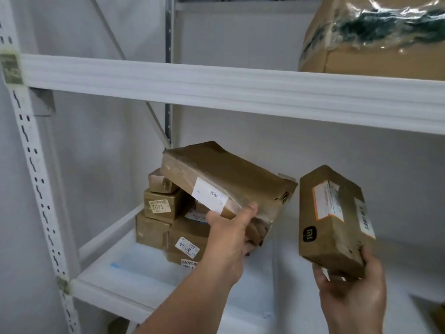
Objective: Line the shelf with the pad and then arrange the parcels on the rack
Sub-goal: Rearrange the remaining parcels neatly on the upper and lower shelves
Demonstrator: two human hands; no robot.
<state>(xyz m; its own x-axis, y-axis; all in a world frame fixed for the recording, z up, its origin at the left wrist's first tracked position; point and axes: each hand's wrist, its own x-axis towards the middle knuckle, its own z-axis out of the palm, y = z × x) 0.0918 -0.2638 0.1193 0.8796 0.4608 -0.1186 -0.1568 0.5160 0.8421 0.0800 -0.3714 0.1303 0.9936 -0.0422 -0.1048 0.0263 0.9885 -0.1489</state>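
Observation:
My left hand (228, 233) grips the near edge of a flat brown parcel (231, 174) with a white label, held tilted above a stack of small brown boxes (161, 208) at the back left of the middle shelf. My right hand (354, 295) holds a brown carton (334, 220) with a black logo and an orange-edged label by its lower end, upright, to the right of the flat parcel. A white foam pad (134, 268) with a strip of blue tape covers the shelf under the boxes.
The white upper shelf beam (216, 85) crosses overhead and carries a large brown parcel (375, 34) wrapped in clear film at the right. A perforated white upright (36, 179) stands at the left. A grey wall lies behind the rack.

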